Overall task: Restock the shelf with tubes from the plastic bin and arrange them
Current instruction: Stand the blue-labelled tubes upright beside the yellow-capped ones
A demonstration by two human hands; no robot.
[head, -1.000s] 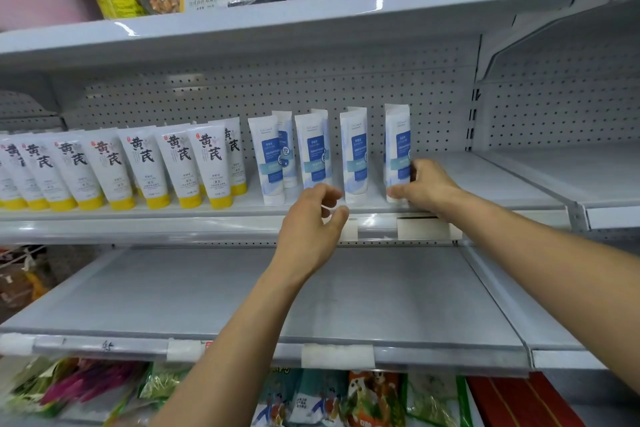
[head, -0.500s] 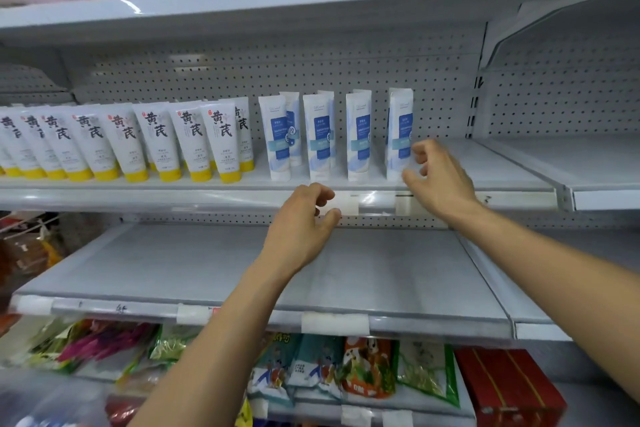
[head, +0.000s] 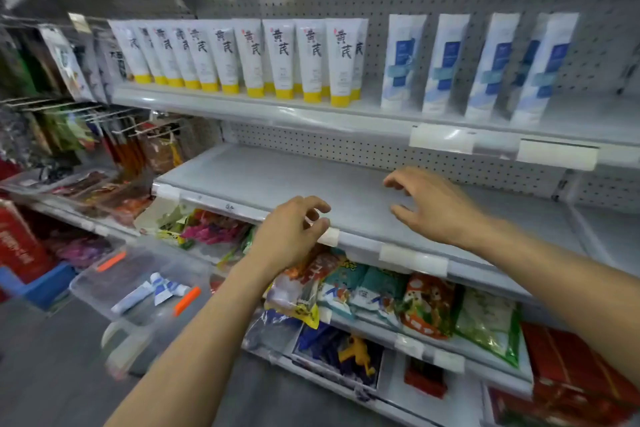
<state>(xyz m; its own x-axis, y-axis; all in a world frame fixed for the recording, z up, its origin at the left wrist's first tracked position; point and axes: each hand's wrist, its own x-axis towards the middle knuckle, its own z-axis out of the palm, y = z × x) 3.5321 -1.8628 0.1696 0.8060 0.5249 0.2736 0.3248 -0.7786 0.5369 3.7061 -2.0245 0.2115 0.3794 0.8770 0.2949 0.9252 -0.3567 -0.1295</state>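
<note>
Several white tubes with blue labels (head: 481, 66) stand upright in a row at the right of the grey shelf (head: 311, 114). Left of them stands a longer row of white tubes with yellow caps (head: 280, 59). A clear plastic bin (head: 138, 288) with orange latches sits low at the left on the floor, with a few blue-and-white tubes (head: 152, 291) lying in it. My left hand (head: 291, 236) hovers over the front edge of the bare shelf below, fingers loosely curled and holding nothing. My right hand (head: 433, 208) hangs above that same shelf, fingers relaxed and holding nothing.
The bare middle shelf (head: 277, 180) lies under both hands. Snack bags (head: 398, 295) fill the shelf beneath it. Hanging packets on hooks (head: 69, 80) are at the far left, with a blue crate (head: 45, 284) on the floor.
My view has swung left and down, bringing the bin into sight. Both hands have dropped from the tube shelf to the shelf below; the right hand has let go of the rightmost blue tube.
</note>
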